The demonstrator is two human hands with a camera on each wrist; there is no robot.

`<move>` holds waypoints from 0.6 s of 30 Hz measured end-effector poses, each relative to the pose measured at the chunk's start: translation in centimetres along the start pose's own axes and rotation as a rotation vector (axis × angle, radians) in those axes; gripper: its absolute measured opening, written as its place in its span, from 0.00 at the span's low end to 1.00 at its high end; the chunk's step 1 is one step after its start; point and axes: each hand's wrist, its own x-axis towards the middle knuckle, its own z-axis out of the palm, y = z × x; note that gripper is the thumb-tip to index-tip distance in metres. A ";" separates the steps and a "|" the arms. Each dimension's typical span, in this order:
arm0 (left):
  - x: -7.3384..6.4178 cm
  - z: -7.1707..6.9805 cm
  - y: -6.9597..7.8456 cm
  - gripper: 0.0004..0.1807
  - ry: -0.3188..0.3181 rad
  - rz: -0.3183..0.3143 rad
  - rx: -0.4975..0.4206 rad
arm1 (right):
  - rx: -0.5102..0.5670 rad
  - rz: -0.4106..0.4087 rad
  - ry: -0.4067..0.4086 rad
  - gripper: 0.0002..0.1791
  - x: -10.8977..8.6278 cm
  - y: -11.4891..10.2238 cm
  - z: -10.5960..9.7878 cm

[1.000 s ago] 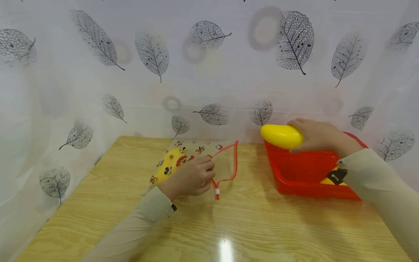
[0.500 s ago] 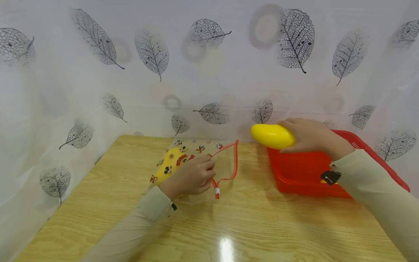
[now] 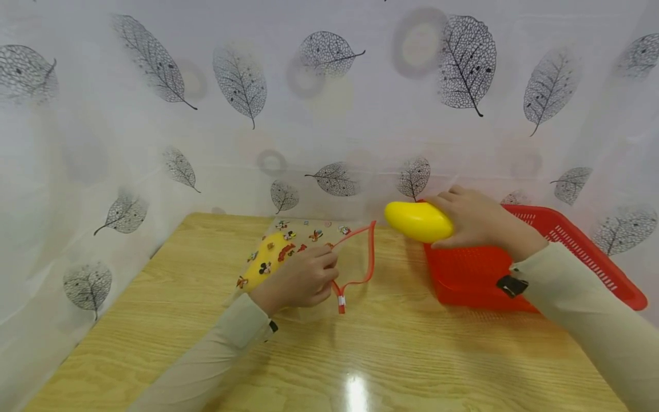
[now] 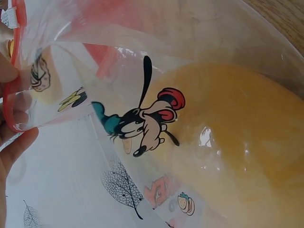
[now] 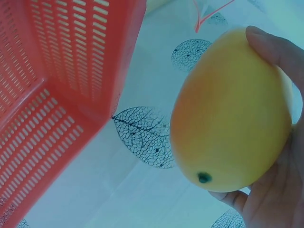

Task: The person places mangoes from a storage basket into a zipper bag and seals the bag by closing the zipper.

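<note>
A clear zip bag (image 3: 315,233) printed with cartoon figures lies on the table, its red zip edge standing agape toward the right. My left hand (image 3: 301,278) pinches the bag near that edge. Inside the bag lies a yellow fruit (image 3: 259,264), seen through the film as a big rounded shape (image 4: 237,123) in the left wrist view. My right hand (image 3: 476,220) grips a smooth yellow mango (image 3: 418,222), held up at the basket's left rim. The right wrist view shows the mango's dark stem end (image 5: 204,177), with thumb and fingers around its side.
A red slotted plastic basket (image 3: 453,290) stands on the right of the wooden table (image 3: 391,355), partly behind the right forearm. A whitish leaf-print sheet (image 3: 360,126) hangs along the back and left sides.
My right hand has carried the mango leftward, from over the basket to past its left rim. The yellow thing seen in the basket earlier is now hidden by the sleeve. My left hand stays put.
</note>
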 end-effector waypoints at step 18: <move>0.1 0.0 -0.2 0.04 -0.001 -0.001 -0.010 | 0.000 -0.070 0.002 0.42 0.4 -2.2 0.8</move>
